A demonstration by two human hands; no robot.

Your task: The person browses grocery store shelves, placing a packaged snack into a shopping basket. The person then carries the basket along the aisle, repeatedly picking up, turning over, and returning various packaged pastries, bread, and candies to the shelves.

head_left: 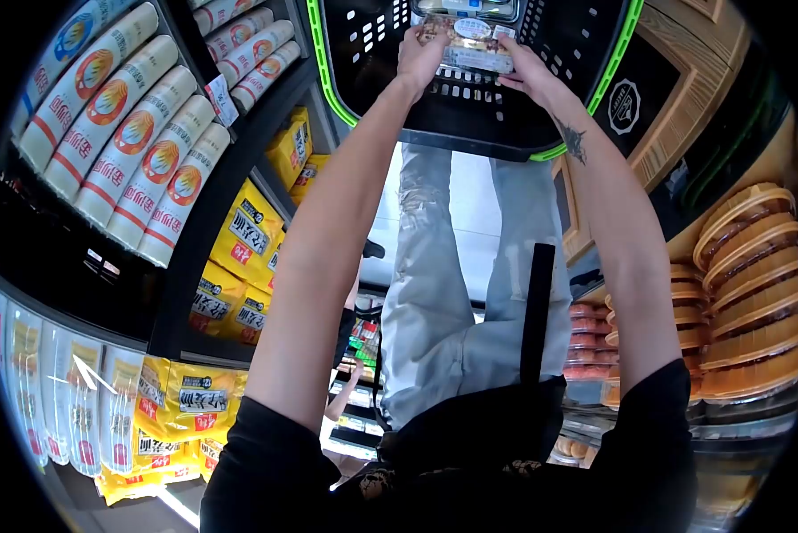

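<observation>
Both arms reach up to a black basket (372, 120) with a bright green rim, at the top of the view. My left hand (419, 60) grips the left end of a clear package (479, 49) with a white oval label. At its right end my right hand (530, 73) holds the same package. The package is inside the basket opening, over its slotted wall. Behind it lies another clear plastic container (483, 7), partly cut off by the top edge.
Wrapped noodle rolls (132, 133) fill a shelf at the left, with yellow bags (243, 235) beside and below. Stacked orange-brown tubs (754, 284) and a wooden display (657, 62) are at the right. Part of another person's arm (346, 391) shows at the lower middle.
</observation>
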